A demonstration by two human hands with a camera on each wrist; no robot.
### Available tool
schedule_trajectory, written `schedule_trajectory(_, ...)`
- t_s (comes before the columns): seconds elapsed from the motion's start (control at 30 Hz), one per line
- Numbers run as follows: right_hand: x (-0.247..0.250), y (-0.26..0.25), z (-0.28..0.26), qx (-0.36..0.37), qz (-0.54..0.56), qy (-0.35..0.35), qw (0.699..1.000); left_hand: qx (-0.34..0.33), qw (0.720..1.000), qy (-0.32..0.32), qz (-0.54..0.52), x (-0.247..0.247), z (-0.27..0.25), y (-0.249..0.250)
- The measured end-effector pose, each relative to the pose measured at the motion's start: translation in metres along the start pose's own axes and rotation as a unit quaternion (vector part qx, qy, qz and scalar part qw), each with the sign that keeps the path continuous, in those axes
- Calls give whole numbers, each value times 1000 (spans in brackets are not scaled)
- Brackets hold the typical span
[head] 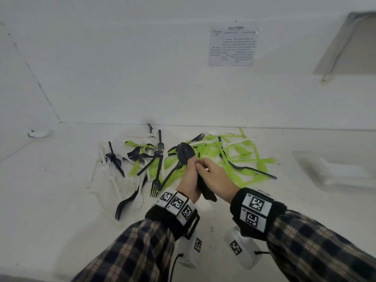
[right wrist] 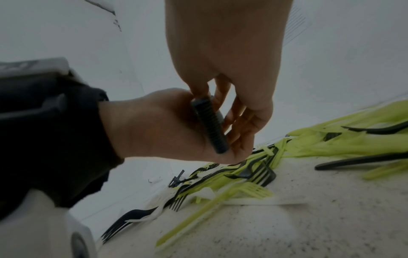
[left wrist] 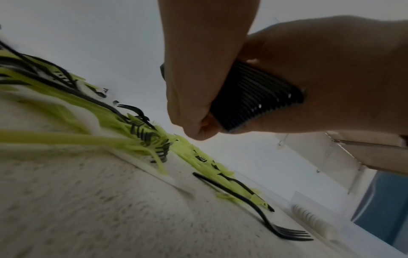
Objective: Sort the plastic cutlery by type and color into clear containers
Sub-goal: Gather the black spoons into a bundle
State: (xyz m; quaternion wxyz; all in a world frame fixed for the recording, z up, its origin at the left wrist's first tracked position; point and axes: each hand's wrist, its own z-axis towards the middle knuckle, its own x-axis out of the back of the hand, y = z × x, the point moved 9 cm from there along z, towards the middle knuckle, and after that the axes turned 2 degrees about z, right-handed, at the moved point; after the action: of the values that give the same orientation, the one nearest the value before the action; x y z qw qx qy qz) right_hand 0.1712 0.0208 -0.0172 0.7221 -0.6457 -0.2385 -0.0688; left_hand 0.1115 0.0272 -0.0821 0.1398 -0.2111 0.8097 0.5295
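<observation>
A stack of nested black spoons [head: 185, 153] is held upright over the table between both hands. My left hand [head: 189, 180] grips its handles from the left, bowls sticking out above the fingers. My right hand [head: 215, 177] curls round the same handles from the right. In the left wrist view the ribbed stack of handles [left wrist: 253, 97] sits between my left hand [left wrist: 198, 78] and my right hand [left wrist: 335, 78]. In the right wrist view my right hand's fingers [right wrist: 243, 122] and thumb pinch the stack's end [right wrist: 210, 125] against my left palm [right wrist: 154, 127].
A mixed pile lies behind the hands: black forks [head: 156, 180], white forks [head: 132, 183] and green cutlery [head: 240, 153]. One black fork [head: 254, 169] lies across the green pieces. A clear container [head: 335, 169] stands at the right. A wall runs close behind the pile.
</observation>
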Motion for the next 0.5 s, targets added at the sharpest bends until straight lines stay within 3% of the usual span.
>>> schedule_trajectory(0.13,13,9,-5,-6,7,11,1000,-11,1000,7,17,-8,8,0)
schedule_trajectory(0.27,34,14,-11,11,-25,59,998,-5,999,-30,31,-30,10,-9)
schedule_trajectory(0.5,83,37,-21,-14,18,89,996,12,997,-63,39,-81,18,-31)
